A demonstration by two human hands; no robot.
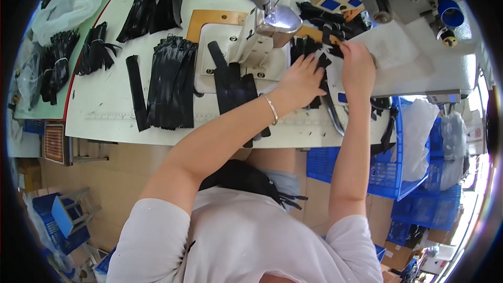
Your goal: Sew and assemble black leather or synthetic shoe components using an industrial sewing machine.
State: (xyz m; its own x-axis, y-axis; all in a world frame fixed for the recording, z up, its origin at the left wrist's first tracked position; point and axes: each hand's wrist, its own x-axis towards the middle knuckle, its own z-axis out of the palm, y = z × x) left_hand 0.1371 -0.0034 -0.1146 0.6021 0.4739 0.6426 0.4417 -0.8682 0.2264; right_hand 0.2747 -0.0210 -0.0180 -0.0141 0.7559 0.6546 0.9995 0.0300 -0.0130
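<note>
My left hand [301, 84] rests at the right of the machine's white plate, fingers stretched out and apart, its tips touching short black strips [325, 61]. A silver bangle [271, 109] circles that wrist. Just to the right, my right hand [359, 68] has its fingers bent together on the end of a black strip [334, 50]; the grip is partly hidden. Several flat black strips [230, 86] lie fanned out on the table beneath my left forearm. A wide stack of black strips [172, 84] lies farther left, with one loose strip [137, 91] beside it.
An industrial sewing machine's metal head [272, 26] stands over its white plate [209, 68], close to my hands. Tied black bundles [139, 10] lie at the back left of the white table [105, 97]. A blue crate [380, 175] stands by the table's right front edge.
</note>
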